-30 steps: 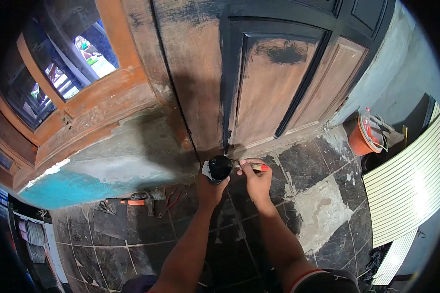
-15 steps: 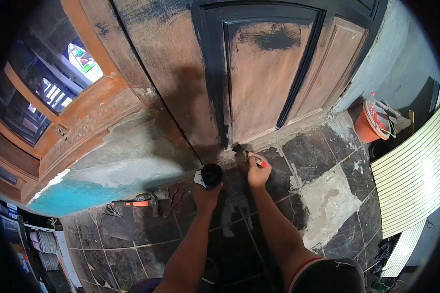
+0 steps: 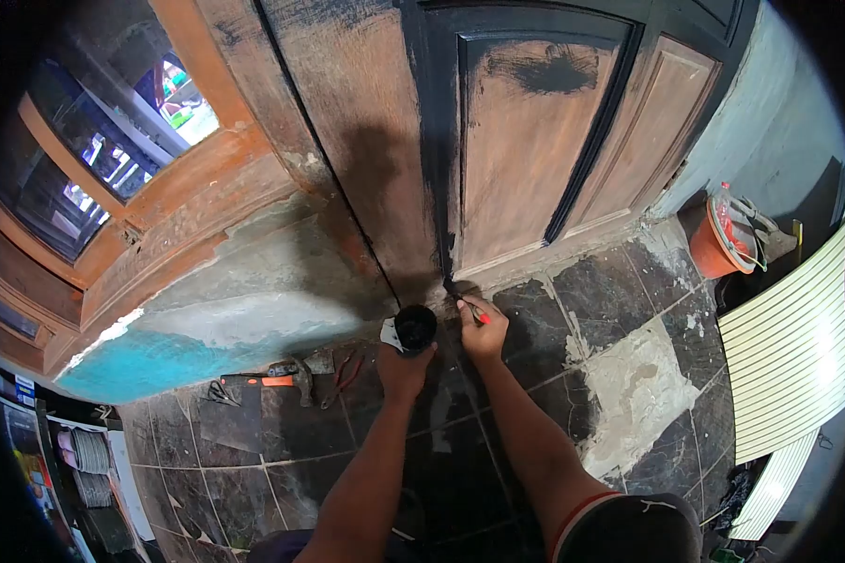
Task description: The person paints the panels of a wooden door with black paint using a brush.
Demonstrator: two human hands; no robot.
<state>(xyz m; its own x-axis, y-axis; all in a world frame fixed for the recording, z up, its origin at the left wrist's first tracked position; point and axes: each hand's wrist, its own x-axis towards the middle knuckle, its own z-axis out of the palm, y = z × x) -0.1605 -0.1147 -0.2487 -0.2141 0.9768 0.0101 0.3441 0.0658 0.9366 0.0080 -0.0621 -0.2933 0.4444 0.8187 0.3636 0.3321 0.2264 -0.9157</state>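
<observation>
The paintbrush (image 3: 462, 298), laid across the paint can (image 3: 415, 327) a second ago, now touches its dark bristles to the foot of the door (image 3: 526, 150); the loading seems done and the brushing is back on. The right hand (image 3: 484, 336) pinches the red handle. The left hand (image 3: 404, 361) keeps its grip wrapped round the small round can just beside it. The door is worn brown wood with streaky black paint, above glossy dark floor tiles (image 3: 620, 291) patched with cement.

Site: entrance of a house under refurbishment. Wooden door (image 3: 526, 141) part coated in black paint, bare timber elsewhere; window frame (image 3: 207, 178) worn, floor tiles (image 3: 610, 300) patched with cement. Hammer (image 3: 296, 375) and pliers (image 3: 343, 371) lie on the tiles; orange bucket (image 3: 709, 258) beside the door.
</observation>
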